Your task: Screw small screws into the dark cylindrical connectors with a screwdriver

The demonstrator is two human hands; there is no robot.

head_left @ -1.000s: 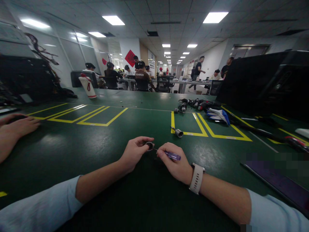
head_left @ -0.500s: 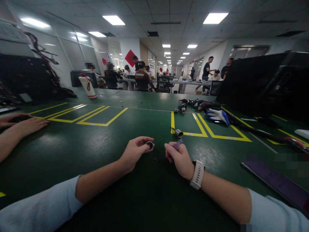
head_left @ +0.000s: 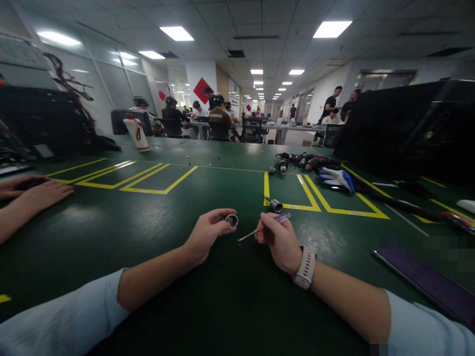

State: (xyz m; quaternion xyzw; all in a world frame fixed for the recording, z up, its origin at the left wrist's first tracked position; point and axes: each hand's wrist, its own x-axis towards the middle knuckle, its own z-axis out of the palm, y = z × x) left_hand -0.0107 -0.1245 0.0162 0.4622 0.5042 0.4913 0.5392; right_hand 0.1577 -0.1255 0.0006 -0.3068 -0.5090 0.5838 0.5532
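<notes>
I look down a long office. At twelve o'clock, beyond my green table (head_left: 111, 222), stand a black chair (head_left: 253, 131) and a grey desk (head_left: 293, 127). Toward eleven, a red diamond-shaped decoration (head_left: 202, 90) sits on a white column (head_left: 202, 69); at ten I have a glass partition (head_left: 107, 81). A white wall (head_left: 325, 85) recedes at one o'clock. Above me, the tiled ceiling (head_left: 218, 20) carries bright rectangular lights (head_left: 331, 29), shrinking toward twelve.

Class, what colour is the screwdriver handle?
The screwdriver handle is purple, as the head view shows.
</notes>
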